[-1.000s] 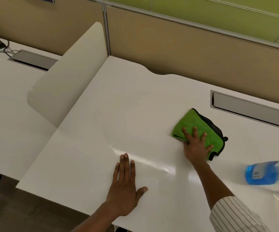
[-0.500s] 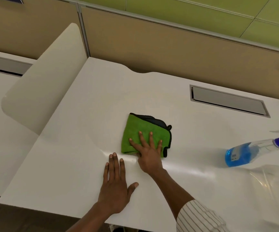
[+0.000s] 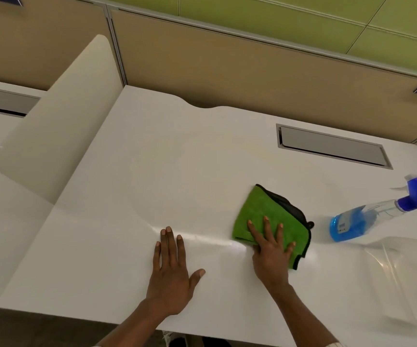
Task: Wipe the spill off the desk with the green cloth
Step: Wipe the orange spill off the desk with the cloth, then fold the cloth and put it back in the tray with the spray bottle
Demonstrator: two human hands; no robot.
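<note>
The white bench [image 3: 132, 186] fills most of the frame, glossy, with a bright streak of sheen running across its lower middle; whether that is wet spill or only reflected light is hard to tell. At the right edge a blue spray bottle [image 3: 367, 216] lies tilted, well clear of the hands. The folded green cloth [image 3: 265, 216], dark-edged, sits right of centre, just left of the bottle. It looks soft, light and limp, so it should bunch or slide unless pressed flat from above. The right hand [image 3: 272, 249] does that, fingers spread on the cloth's lower half, pressing, not pinching. The left hand [image 3: 172, 269] lies flat and empty at lower centre, bracing.
</note>
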